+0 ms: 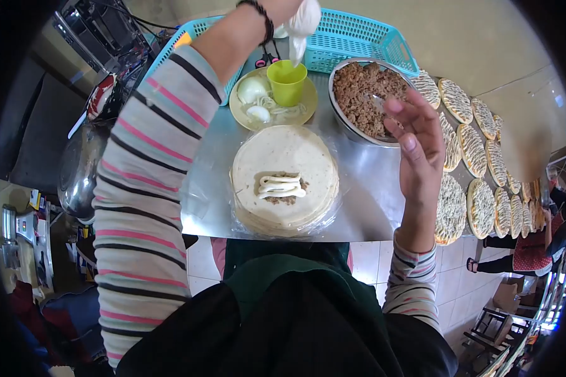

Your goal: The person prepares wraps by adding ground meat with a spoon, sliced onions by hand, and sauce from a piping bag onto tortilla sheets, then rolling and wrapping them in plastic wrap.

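My left hand, partly cut off by the top edge, is closed on a white piping bag. The bag's tip hangs just over a yellow-green cup on a yellow plate. Raised beside the steel bowl of brown minced filling, my right hand is open and empty, fingers apart and loosely bent. Round flatbreads lie stacked on clear plastic at the middle of the table. On the top one, white cream lies in stripes over some brown filling.
White onion pieces share the plate with the cup. Behind stand turquoise baskets and scissors. Striped flat breads lie in rows at the right. A metal pot is at the left; another person stands far right.
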The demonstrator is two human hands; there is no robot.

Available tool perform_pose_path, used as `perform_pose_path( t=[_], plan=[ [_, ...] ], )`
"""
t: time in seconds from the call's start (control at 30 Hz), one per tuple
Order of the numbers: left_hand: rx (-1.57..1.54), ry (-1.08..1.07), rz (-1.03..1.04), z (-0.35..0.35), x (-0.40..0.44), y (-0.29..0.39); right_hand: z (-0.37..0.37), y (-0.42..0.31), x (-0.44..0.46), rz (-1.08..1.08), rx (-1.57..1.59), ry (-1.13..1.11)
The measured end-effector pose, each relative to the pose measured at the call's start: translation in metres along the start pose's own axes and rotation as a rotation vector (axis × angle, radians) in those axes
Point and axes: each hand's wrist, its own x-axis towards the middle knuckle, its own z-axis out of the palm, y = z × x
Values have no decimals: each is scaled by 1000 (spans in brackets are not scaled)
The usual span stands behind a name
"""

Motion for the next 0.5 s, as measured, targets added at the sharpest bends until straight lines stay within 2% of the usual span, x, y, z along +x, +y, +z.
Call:
perform_pose_path(
  t=[0.07,0.13,0.23,0.27,0.3,0.4,0.47,0.5],
  plan=[
    [131,39,-68,-2,-16,-37,-5,3,-11,121,41,-32],
    [228,-69,-414,-12,-36,-79,3,2,-15,126,72,-53],
    [485,-172,-298,-26,-52,-138,27,-5,-13,145,76,-271],
    [547,-184,-231,-29,-50,-149,39,-8,-12,134,91,-289],
    [560,-167,-223,-32,-50,-141,53,-11,-11,105,25,-403],
    [669,-183,-272,-41,-50,-120,105,-35,-5,-28,-53,-703],
    [490,-360,-429,-51,-29,-131,143,-40,-9,-222,-24,-737],
    [672,-374,-446,-57,-18,-149,157,-42,-11,-231,-25,-738]
  ],
)
